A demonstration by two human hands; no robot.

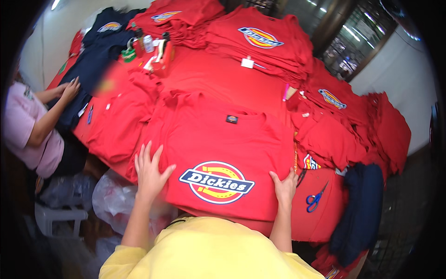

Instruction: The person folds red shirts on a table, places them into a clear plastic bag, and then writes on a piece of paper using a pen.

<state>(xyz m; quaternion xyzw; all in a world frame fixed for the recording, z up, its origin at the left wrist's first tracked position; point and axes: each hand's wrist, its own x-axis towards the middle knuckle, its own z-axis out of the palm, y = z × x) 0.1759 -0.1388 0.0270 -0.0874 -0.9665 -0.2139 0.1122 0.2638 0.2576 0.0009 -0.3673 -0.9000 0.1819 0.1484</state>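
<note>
A red T-shirt with a printed oval emblem on its chest lies spread in front of me, its collar away from me. My left hand rests at its left edge, fingers spread over the red cloth. At the right edge, my right hand has its thumb on the shirt and its other fingers partly hidden along the side. Neither hand shows a grip on the cloth. Blue-handled scissors lie to the right of my right hand.
Piles of red shirts stand at the back and right. Bottles and a red container sit at the back left. A person in a pink top handles dark cloth at left. Below stand a plastic bag and a stool.
</note>
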